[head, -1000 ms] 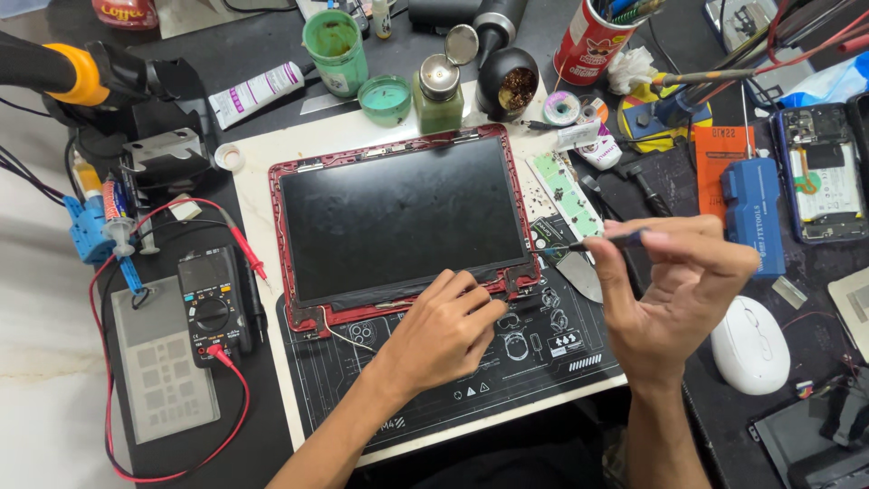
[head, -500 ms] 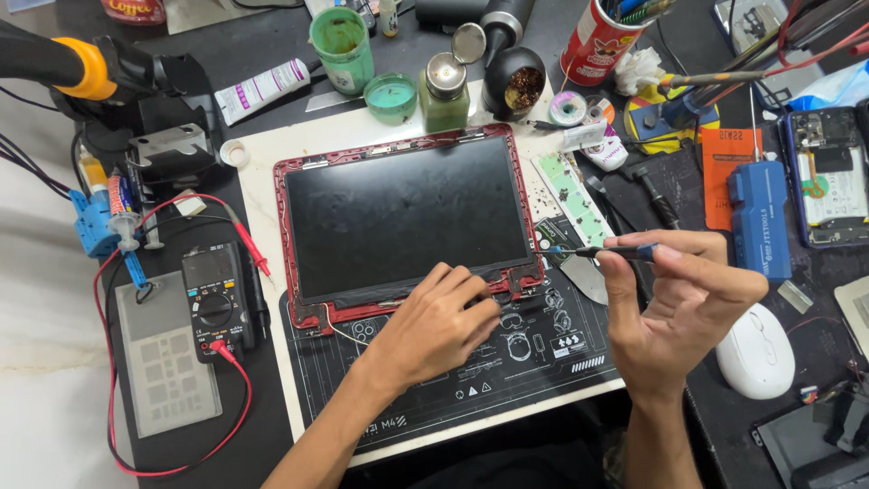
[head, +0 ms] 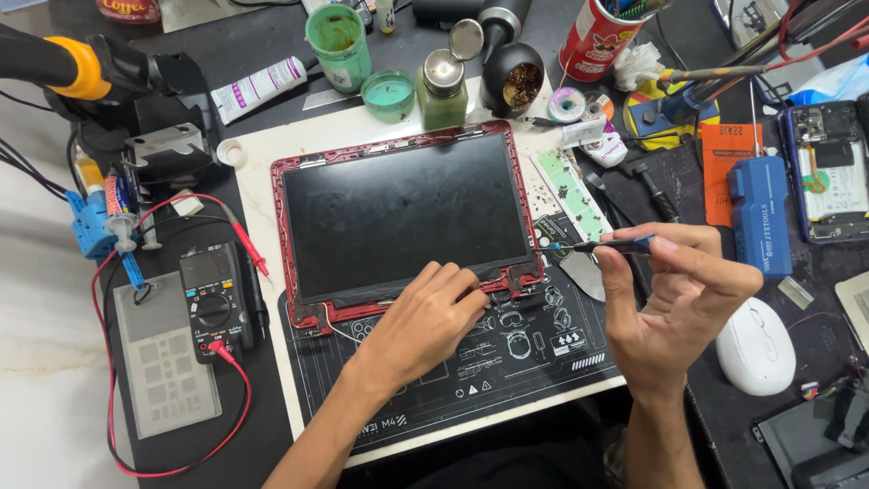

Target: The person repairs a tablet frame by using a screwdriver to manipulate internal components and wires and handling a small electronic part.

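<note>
Covering most of the view is a dark table (head: 272,54), crowded with repair gear, with a pale marbled floor showing along the left edge. One black work mat (head: 471,380) with white line drawings lies at the near middle, and on its far half rests one laptop screen panel (head: 407,213) in a red frame, glass dark and facing up. The left hand (head: 425,321) lies on the near edge of that panel, fingers curled and pressing down on the black strip just left of the hinge. The right hand (head: 679,294) hovers beside the panel's right edge, thumb and fingers pinched around one slim screwdriver (head: 597,244) held level, its tip pointing left toward the frame. One black multimeter (head: 213,303) with red leads sits on the left, next to one grey stencil plate (head: 167,358). One white mouse (head: 756,344) lies near the right, just beside the right hand. At the far side stand two green containers: a tall green cup (head: 339,41) and a low green tub (head: 387,93). One blue tool case (head: 759,213) and one opened phone (head: 828,172) lie at the right.
</note>
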